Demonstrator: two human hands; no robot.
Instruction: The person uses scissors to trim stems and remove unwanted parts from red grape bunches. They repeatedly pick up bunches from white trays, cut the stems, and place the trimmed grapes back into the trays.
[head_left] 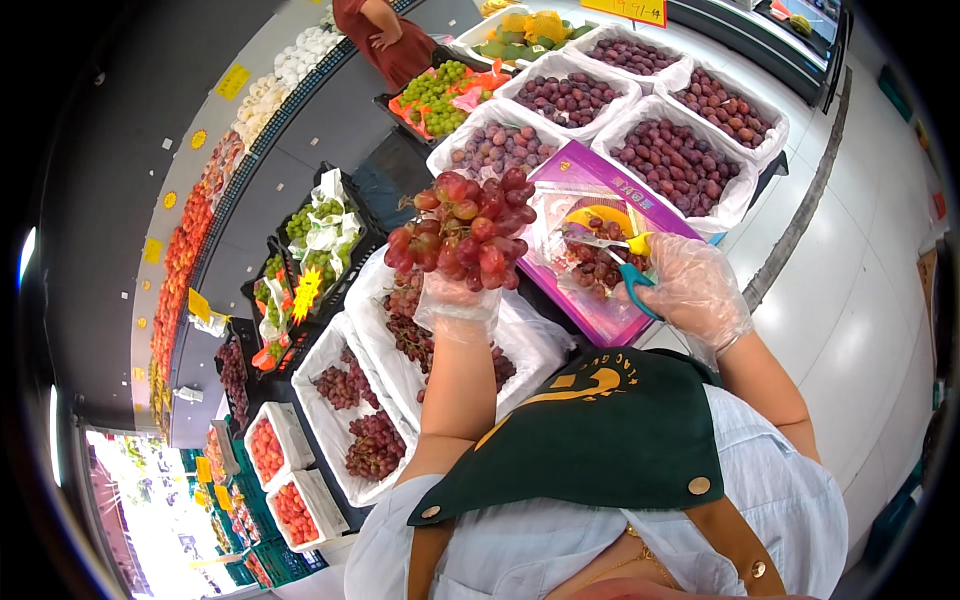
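Note:
A bunch of red grapes [465,225] rests on my left hand [458,300], which wears a clear plastic glove and holds it up from below. Most of that hand's fingers are hidden by the fruit. To the right, my gloved right hand [697,290] grips scissors [634,280] with teal and yellow handles, their blades pointing left. Beneath the blades lies a purple carton [592,168] with small red grapes [592,268] in it, some under clear wrapping. The raised bunch is left of the carton, apart from the blades.
White-lined crates of plums [680,160] stand beyond the carton. Lined trays of red grapes [375,445] sit left of my forearm, with green grapes [320,220] in black crates farther left. At the far side, a person in a dark red top [385,45] stands near the shelves.

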